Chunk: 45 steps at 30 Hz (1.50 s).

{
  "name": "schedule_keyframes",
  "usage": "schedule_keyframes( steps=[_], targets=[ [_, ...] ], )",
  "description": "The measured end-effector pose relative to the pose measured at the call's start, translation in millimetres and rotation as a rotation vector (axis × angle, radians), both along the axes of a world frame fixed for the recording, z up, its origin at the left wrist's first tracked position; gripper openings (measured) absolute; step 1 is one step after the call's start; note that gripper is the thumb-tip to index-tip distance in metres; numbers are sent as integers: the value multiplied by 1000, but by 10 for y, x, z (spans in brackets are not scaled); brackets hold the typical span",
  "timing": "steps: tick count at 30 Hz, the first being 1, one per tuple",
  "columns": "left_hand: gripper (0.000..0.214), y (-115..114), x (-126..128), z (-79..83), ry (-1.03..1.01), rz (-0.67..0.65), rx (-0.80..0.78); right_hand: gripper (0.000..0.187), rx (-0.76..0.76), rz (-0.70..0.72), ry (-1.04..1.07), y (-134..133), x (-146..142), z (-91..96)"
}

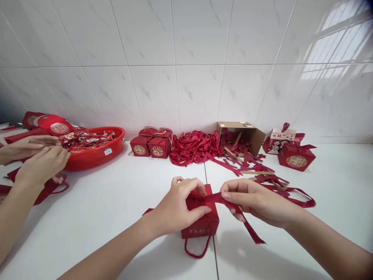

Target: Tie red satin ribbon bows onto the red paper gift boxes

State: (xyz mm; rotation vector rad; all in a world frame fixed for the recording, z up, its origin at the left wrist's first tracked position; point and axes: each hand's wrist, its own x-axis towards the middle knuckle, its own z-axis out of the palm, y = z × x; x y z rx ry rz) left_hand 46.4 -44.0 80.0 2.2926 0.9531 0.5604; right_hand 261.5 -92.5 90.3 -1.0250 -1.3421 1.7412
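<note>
I am on a single head-worn feed, looking forward and down across the white bench [99, 206] from its near side to the tiled wall [198, 35], which fills the upper half. Range close, field wide: left hand [183, 204] and right hand [258, 202] sit low and nearest me, a co-worker's hands [43, 165] at my left edge.

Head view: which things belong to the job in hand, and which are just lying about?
In the job:
- dark red card box with rope handle, left hand on top
- dark red satin ribbon, pinched in right hand

Lying about, apparently:
- open brown cardboard carton
- dark red bow-topped box
- red plastic basin of wrapped sweets, beside another person's hands
</note>
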Motion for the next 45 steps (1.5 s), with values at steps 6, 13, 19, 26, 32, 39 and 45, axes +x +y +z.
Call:
schedule_keyframes(
  steps=[6, 13, 19, 26, 32, 39, 45],
  targets=[
    [10, 26, 23, -58, -37, -8, 171, 24, -81, -36, 128, -18, -48, 33],
    [24, 87, 53, -171, -142, 125, 481, 24, 224, -192, -400, -30, -47, -101],
    [26, 46, 89, -143, -136, 119, 462, 18, 499, -289, -469, 68, -329, -289],
    [39, 4, -68, -13, -99, 141, 254, 16, 594, -414, -371, 174, -509, -397],
    [20, 188, -373, -147, -82, 265, -34, 20, 531, -325, -359, 156, -484, -470],
    [27, 306, -384, -323, -236, 143, -602, 21, 491, -263, -327, 176, -506, -484],
    [32, 321, -412, -224, -253, 139, -665, 18, 475, -333, -477, 194, -582, -426]
  ],
)
